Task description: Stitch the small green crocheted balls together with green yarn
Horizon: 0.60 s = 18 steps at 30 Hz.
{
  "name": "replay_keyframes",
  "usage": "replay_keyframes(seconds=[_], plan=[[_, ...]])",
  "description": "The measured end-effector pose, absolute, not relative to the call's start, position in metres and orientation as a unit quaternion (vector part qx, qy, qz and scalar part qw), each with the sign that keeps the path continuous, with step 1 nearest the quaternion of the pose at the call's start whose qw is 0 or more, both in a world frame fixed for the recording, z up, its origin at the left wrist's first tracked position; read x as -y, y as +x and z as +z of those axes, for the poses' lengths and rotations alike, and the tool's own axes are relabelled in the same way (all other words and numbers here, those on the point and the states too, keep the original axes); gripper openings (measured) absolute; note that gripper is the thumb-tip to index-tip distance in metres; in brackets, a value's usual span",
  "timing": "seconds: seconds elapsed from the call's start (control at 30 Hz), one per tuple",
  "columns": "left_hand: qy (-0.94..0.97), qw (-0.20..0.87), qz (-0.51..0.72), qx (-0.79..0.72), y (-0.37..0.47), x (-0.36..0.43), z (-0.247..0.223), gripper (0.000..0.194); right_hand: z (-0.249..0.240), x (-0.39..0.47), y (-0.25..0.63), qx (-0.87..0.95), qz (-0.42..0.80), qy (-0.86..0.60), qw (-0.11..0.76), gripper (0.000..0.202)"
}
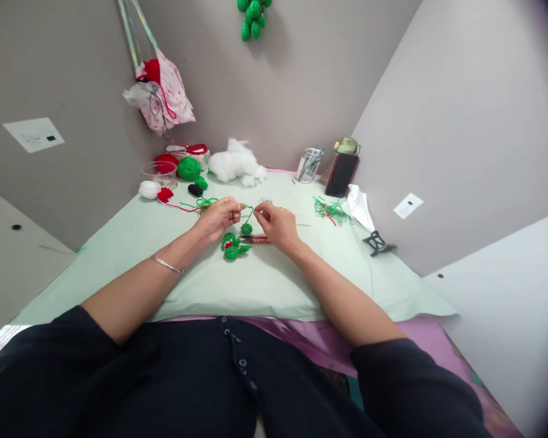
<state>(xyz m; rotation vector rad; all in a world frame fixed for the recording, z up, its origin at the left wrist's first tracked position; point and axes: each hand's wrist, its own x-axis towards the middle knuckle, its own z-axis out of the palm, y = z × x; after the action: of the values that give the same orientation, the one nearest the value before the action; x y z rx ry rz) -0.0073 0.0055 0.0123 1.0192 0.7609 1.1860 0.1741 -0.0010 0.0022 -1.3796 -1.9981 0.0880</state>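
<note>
My left hand (220,218) is closed in a pinch on green yarn, near a small pale tip too tiny to name. Beside it, my right hand (277,224) pinches the same green yarn (249,208), which stretches between both hands. From the yarn a strand runs down to a small green ball (246,229). Just below lie green crocheted pieces (232,248) with a red and white spot. Orange-handled thread snips (256,239) lie next to them, partly hidden by my right hand.
At the back left are a green yarn ball (189,169), a white yarn ball (149,190) and a clear tub (158,176). White stuffing (235,164), a pen jar (308,165) and a phone (342,174) stand behind. Yarn scraps (331,210) and a black claw clip (378,244) lie right.
</note>
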Motion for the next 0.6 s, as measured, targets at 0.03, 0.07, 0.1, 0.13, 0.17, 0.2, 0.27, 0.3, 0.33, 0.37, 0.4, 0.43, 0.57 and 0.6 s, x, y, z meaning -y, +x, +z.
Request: replay_keyframes(seconds=[0.03,0.07,0.1,0.13,0.17,0.2,0.27,0.3,0.33,0.37,0.4,0.43,0.57,0.6], plan=[[0.44,0.65,0.523,-0.332,-0.0074,-0.0052,0.013,0.018,0.0024,0.0013,0.174,0.771,0.038,-0.529,0.352,0.018],[0.433,0.654,0.524,-0.33,-0.0074,-0.005,0.0137,0.018,0.0026,0.0016,0.174,0.771,0.041,-0.526,0.356,0.018],[0.427,0.659,0.524,-0.329,-0.0073,-0.0049,0.0145,0.018,0.0029,0.0018,0.1739,0.77,0.043,-0.525,0.359,0.018],[0.422,0.666,0.521,-0.328,-0.0073,-0.0049,0.0152,0.017,0.0032,0.0019,0.1739,0.769,0.044,-0.525,0.361,0.018],[0.416,0.673,0.516,-0.328,-0.0072,-0.0051,0.0161,0.016,0.0036,0.002,0.1739,0.768,0.045,-0.525,0.363,0.018],[0.41,0.682,0.51,-0.327,-0.0073,-0.0053,0.017,0.014,0.0039,0.0021,0.174,0.767,0.045,-0.526,0.364,0.018],[0.4,0.699,0.497,-0.323,-0.0075,-0.006,0.0187,0.011,0.0044,0.0021,0.1741,0.764,0.047,-0.528,0.369,0.017],[0.396,0.707,0.491,-0.319,-0.0077,-0.0064,0.0194,0.01,0.0045,0.002,0.1742,0.762,0.047,-0.529,0.372,0.017],[0.394,0.713,0.487,-0.314,-0.0079,-0.0066,0.0199,0.01,0.0046,0.0019,0.1743,0.76,0.047,-0.529,0.375,0.017],[0.394,0.718,0.484,-0.309,-0.0081,-0.0068,0.0201,0.01,0.0046,0.0019,0.1743,0.758,0.047,-0.529,0.378,0.017],[0.397,0.721,0.479,-0.306,-0.0082,-0.0067,0.0199,0.01,0.0046,0.0018,0.1744,0.757,0.046,-0.529,0.38,0.017],[0.401,0.722,0.474,-0.304,-0.0082,-0.0065,0.0195,0.01,0.0045,0.0018,0.1744,0.757,0.044,-0.528,0.382,0.017],[0.446,0.699,0.461,-0.316,-0.0071,-0.0047,0.0156,0.02,0.004,0.0028,0.1741,0.763,0.035,-0.518,0.384,0.017],[0.459,0.689,0.46,-0.322,-0.0067,-0.0044,0.0144,0.023,0.0038,0.0033,0.174,0.765,0.033,-0.516,0.384,0.018]])
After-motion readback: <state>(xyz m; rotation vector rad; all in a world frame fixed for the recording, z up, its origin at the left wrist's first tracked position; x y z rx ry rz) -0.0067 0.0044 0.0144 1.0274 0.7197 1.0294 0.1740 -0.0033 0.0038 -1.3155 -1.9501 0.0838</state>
